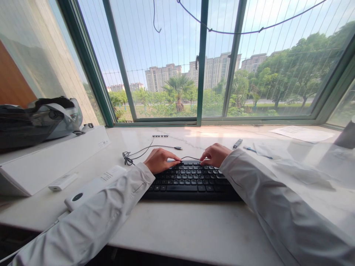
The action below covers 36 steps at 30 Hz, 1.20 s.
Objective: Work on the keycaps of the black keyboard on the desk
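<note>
A black keyboard [186, 188] lies on the pale marble-look counter, its back edge toward the window. At the left of that back edge is my left hand [160, 161], thumb and forefinger brought together on the edge. My right hand [215, 154] is curled at the same edge farther right, its fingertips closed on it. A thin dark cable [191, 157] arcs behind the keyboard between the two hands. Whether the fingertips also pinch the cable cannot be made out. Both sleeves are light grey, and they cover the keyboard's outer corners.
Behind my left hand lies a coiled black USB cable [128, 159]. A white power bank [80, 195], a small white box [63, 181] and a long white box [55, 159] bearing a dark bag [36, 120] are left. A USB stick [237, 143], blue-tipped pen [257, 152] and paper [302, 133] lie right.
</note>
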Each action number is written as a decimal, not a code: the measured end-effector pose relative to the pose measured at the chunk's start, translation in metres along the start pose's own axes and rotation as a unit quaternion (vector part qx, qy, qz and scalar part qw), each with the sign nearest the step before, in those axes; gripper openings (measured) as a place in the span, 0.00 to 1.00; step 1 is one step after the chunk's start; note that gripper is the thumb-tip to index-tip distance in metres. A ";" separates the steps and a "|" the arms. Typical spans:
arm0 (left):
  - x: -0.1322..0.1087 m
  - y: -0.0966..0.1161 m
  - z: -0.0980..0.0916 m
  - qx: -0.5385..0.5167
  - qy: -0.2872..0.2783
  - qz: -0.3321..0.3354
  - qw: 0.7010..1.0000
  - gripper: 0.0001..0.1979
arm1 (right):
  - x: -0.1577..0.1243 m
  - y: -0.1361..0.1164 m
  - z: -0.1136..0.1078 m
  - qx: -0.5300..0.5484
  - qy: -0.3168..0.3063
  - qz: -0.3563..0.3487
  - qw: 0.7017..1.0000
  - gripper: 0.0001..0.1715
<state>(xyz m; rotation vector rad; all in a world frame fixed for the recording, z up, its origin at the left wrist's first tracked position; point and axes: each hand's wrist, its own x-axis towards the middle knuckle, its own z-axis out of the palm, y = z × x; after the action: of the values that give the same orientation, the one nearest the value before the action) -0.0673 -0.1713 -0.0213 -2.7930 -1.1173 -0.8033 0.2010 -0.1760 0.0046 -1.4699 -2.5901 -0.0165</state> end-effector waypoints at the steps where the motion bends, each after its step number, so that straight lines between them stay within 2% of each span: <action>1: 0.000 0.000 0.000 0.000 0.001 0.000 1.000 0.11 | 0.000 0.001 0.000 0.003 0.012 0.002 1.000 0.14; 5: 0.000 0.000 0.000 -0.001 -0.001 0.005 1.000 0.11 | 0.000 0.000 0.000 0.003 0.067 0.014 0.998 0.15; 9: 0.001 0.001 -0.001 0.000 0.000 0.005 1.000 0.11 | -0.001 -0.014 0.004 -0.012 0.081 0.003 0.997 0.16; 15: 0.001 0.002 0.002 0.006 0.014 -0.003 1.000 0.12 | -0.002 -0.037 0.012 -0.029 0.081 -0.017 0.996 0.18; 21: 0.001 0.001 0.002 -0.004 -0.005 0.015 1.000 0.12 | -0.002 -0.048 0.016 -0.034 0.068 -0.020 0.997 0.18; 27: 0.001 -0.002 -0.007 0.028 -0.049 0.063 0.996 0.11 | -0.004 -0.054 0.020 -0.022 0.072 -0.061 0.995 0.19; 36: -0.001 0.012 -0.015 0.061 -0.075 0.035 0.995 0.14 | -0.007 -0.061 0.014 -0.042 0.034 -0.076 0.996 0.20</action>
<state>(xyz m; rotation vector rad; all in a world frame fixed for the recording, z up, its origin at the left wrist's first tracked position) -0.0670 -0.1840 -0.0067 -2.8107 -1.0428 -0.5083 0.1504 -0.2125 -0.0063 -1.2706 -2.6679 -0.1920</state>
